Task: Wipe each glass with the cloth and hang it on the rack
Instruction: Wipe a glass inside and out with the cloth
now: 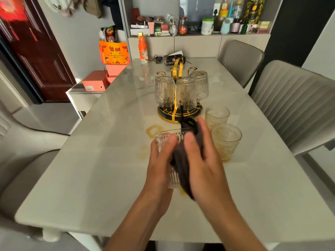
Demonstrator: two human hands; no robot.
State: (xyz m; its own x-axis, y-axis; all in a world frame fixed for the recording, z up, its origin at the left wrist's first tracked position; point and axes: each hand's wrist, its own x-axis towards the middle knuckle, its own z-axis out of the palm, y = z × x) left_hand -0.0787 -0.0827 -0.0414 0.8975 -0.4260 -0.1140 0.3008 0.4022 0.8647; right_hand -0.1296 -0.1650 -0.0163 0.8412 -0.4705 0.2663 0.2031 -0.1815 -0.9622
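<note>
My left hand [160, 160] grips a clear ribbed glass [164, 139] held above the table. A dark brown cloth [183, 171] is pressed against that glass by my right hand [203, 158], and part of the cloth pokes up past my fingers. Behind them stands a black and gold rack [178, 114] with three clear embossed glasses [185, 93] hanging upside down on its hooks. Two amber-tinted glasses [226, 140] stand upright on the table to the right of my hands.
The pale marble-look table [101, 160] carries yellowish ring stains [154, 129] near the rack. An orange bottle [143, 49], keys and a dark box sit at the far end. Grey chairs [297, 105] stand along the right side and at the left.
</note>
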